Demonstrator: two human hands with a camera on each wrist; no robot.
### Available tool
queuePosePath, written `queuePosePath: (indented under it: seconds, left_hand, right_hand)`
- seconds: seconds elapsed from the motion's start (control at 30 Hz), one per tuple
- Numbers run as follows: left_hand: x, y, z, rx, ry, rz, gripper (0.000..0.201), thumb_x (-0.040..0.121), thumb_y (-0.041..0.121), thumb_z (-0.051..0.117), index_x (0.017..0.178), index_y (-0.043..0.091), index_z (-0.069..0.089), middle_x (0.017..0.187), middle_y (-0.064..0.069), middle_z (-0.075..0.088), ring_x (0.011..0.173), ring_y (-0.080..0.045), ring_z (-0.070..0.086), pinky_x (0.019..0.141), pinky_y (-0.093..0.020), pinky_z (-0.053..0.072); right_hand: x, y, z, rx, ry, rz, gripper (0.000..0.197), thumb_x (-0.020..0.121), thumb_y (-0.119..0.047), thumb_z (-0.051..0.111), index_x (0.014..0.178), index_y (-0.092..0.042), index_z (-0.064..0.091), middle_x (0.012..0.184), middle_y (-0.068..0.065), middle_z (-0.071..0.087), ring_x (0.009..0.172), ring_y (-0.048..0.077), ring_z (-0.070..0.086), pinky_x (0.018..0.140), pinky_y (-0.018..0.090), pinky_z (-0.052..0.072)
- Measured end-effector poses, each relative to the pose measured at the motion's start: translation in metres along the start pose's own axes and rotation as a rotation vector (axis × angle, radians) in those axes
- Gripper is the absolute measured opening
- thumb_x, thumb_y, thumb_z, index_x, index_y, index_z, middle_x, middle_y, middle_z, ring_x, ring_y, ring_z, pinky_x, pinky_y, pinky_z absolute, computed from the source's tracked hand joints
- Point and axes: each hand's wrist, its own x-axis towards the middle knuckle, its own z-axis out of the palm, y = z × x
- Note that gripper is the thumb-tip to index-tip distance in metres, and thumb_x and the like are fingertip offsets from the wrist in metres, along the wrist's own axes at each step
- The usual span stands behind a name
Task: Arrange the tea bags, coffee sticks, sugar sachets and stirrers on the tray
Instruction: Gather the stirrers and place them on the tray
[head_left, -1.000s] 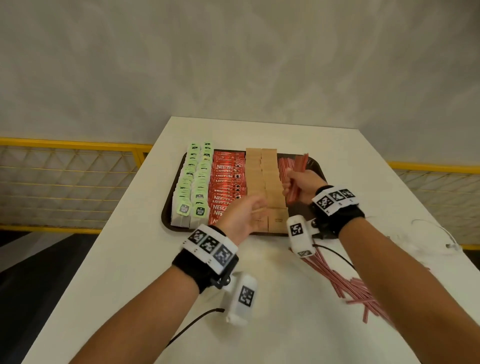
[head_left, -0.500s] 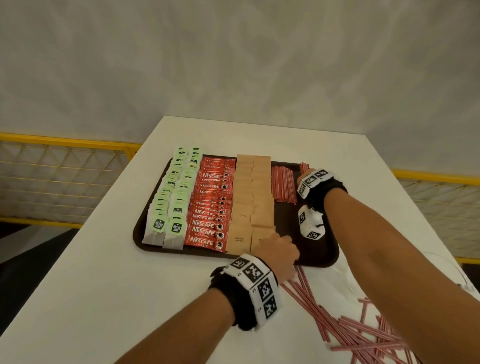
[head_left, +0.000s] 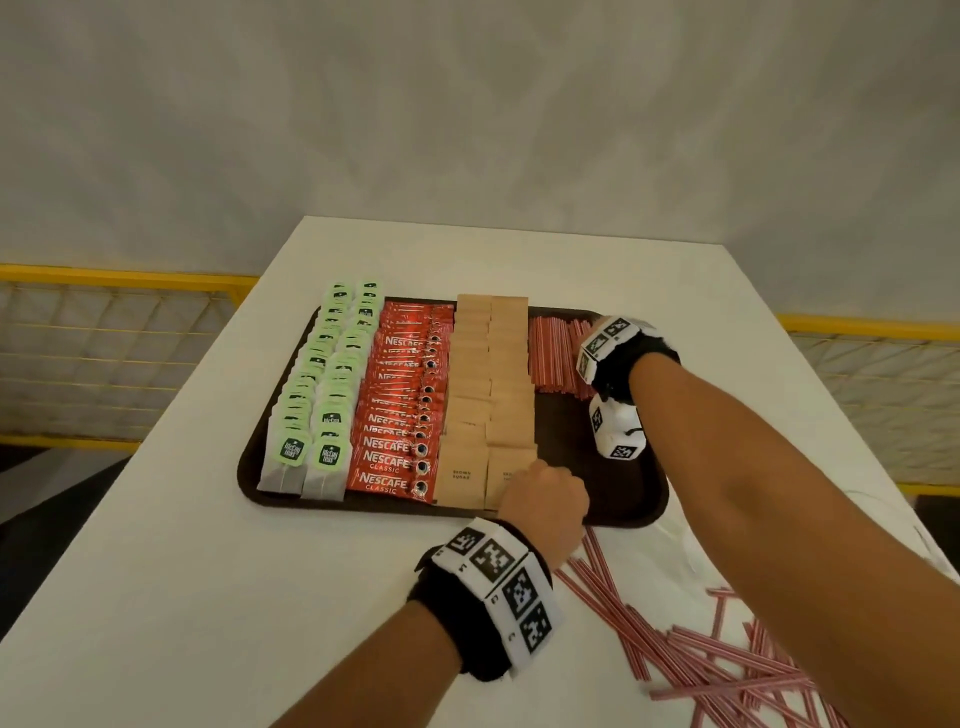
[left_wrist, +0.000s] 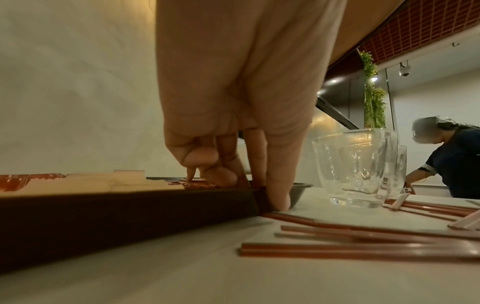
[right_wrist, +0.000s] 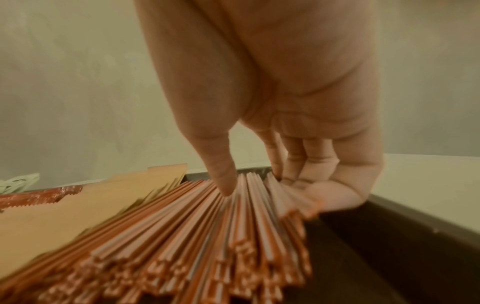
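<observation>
A dark brown tray (head_left: 597, 467) holds rows of green tea bags (head_left: 322, 395), red coffee sticks (head_left: 405, 405), brown sugar sachets (head_left: 488, 384) and a bundle of red stirrers (head_left: 553, 358) at its far right. My left hand (head_left: 545, 499) pinches the tray's near rim (left_wrist: 130, 216), thumb (left_wrist: 278, 197) outside and fingers curled over the inside. My right hand (right_wrist: 262, 188) is low on the stirrers (right_wrist: 207, 236). Its thumb lies on top of them and its fingers curl round the right-hand ones. In the head view only its wrist (head_left: 623, 353) shows.
Several loose stirrers (head_left: 701, 649) lie scattered on the white table (head_left: 208, 571), right of the tray's near corner. A clear glass cup (left_wrist: 358, 168) stands just beyond them. Yellow railings (head_left: 119, 278) flank the table. Another person (left_wrist: 454, 160) bends over far to the right.
My right hand has lowered its bundle of stirrers onto the tray's far right. My left hand has dropped from above the sachets to the tray's near rim.
</observation>
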Motion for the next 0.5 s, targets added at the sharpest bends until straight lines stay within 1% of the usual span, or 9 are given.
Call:
queuePosePath:
  seconds: [0.07, 0.13, 0.17, 0.2, 0.27, 0.33, 0.37, 0.43, 0.5]
  left_hand:
    - [0.002, 0.000, 0.002, 0.003, 0.009, -0.010, 0.029, 0.097, 0.019, 0.044, 0.119, 0.010, 0.061, 0.118, -0.010, 0.057, 0.112, -0.026, 0.047, 0.088, -0.033, 0.041]
    - [0.002, 0.000, 0.002, -0.009, 0.014, -0.015, 0.029, 0.096, 0.020, 0.045, 0.118, 0.011, 0.061, 0.117, -0.010, 0.057, 0.112, -0.026, 0.047, 0.089, -0.033, 0.041]
    - [0.002, 0.000, 0.003, -0.021, 0.019, -0.015, 0.029, 0.096, 0.020, 0.045, 0.118, 0.010, 0.061, 0.117, -0.010, 0.058, 0.112, -0.026, 0.047, 0.089, -0.033, 0.041]
    - [0.002, -0.001, 0.004, -0.034, 0.026, -0.012, 0.029, 0.096, 0.020, 0.046, 0.117, 0.010, 0.061, 0.116, -0.011, 0.058, 0.111, -0.026, 0.048, 0.088, -0.032, 0.041]
    - [0.001, -0.002, 0.006, -0.053, 0.041, 0.001, 0.028, 0.096, 0.018, 0.045, 0.115, 0.008, 0.063, 0.113, -0.011, 0.059, 0.109, -0.026, 0.049, 0.085, -0.031, 0.042]
    - [0.002, -0.002, 0.006, -0.071, 0.044, 0.009, 0.027, 0.096, 0.017, 0.045, 0.114, 0.008, 0.064, 0.112, -0.012, 0.059, 0.108, -0.025, 0.050, 0.084, -0.031, 0.042]
    - [0.002, -0.002, 0.006, -0.087, 0.041, 0.008, 0.027, 0.096, 0.017, 0.045, 0.114, 0.008, 0.064, 0.113, -0.012, 0.059, 0.108, -0.025, 0.050, 0.085, -0.031, 0.043]
    - [0.002, -0.003, 0.005, -0.115, 0.034, 0.006, 0.028, 0.095, 0.017, 0.047, 0.115, 0.008, 0.064, 0.114, -0.012, 0.058, 0.109, -0.024, 0.051, 0.088, -0.032, 0.045]
    - [0.001, -0.003, 0.004, -0.138, 0.038, 0.004, 0.028, 0.095, 0.015, 0.047, 0.116, 0.008, 0.064, 0.115, -0.012, 0.058, 0.109, -0.025, 0.052, 0.089, -0.033, 0.046]
  right_hand:
    - [-0.004, -0.002, 0.001, -0.034, -0.012, -0.006, 0.055, 0.096, -0.005, 0.046, 0.145, 0.001, 0.021, 0.153, 0.020, 0.021, 0.141, 0.031, 0.022, 0.111, 0.033, 0.016]
    - [-0.002, 0.001, 0.001, -0.032, -0.009, -0.010, 0.049, 0.097, -0.005, 0.044, 0.142, 0.002, 0.028, 0.150, 0.020, 0.027, 0.135, 0.027, 0.032, 0.106, 0.029, 0.023]
    - [0.000, 0.006, 0.001, -0.023, 0.006, -0.030, 0.038, 0.097, -0.005, 0.043, 0.134, 0.002, 0.040, 0.142, 0.019, 0.039, 0.121, 0.020, 0.043, 0.096, 0.022, 0.031]
    - [0.001, 0.012, 0.000, -0.017, 0.014, -0.018, 0.021, 0.097, -0.005, 0.043, 0.115, -0.003, 0.053, 0.123, 0.015, 0.052, 0.097, 0.012, 0.048, 0.075, 0.014, 0.038]
    - [0.002, 0.018, 0.000, 0.059, 0.120, 0.033, 0.023, 0.095, -0.007, 0.047, 0.072, -0.012, 0.047, 0.081, 0.009, 0.051, 0.063, 0.007, 0.038, 0.045, 0.015, 0.038]
    - [-0.004, 0.016, -0.002, 0.095, 0.244, 0.077, 0.016, 0.091, -0.012, 0.048, 0.077, -0.006, 0.053, 0.084, 0.012, 0.056, 0.060, 0.014, 0.047, 0.049, 0.024, 0.040]
    - [-0.006, 0.016, -0.002, 0.137, 0.274, 0.074, 0.015, 0.091, -0.013, 0.048, 0.090, -0.003, 0.059, 0.093, 0.015, 0.060, 0.071, 0.021, 0.056, 0.059, 0.029, 0.046]
    - [-0.012, 0.014, 0.000, 0.168, 0.239, 0.055, 0.028, 0.093, -0.013, 0.046, 0.113, 0.002, 0.059, 0.112, 0.017, 0.062, 0.100, 0.029, 0.061, 0.083, 0.034, 0.049]
    - [-0.021, 0.016, 0.007, 0.129, 0.145, 0.039, 0.030, 0.094, -0.013, 0.046, 0.117, 0.003, 0.058, 0.116, 0.018, 0.062, 0.102, 0.028, 0.061, 0.088, 0.033, 0.048]
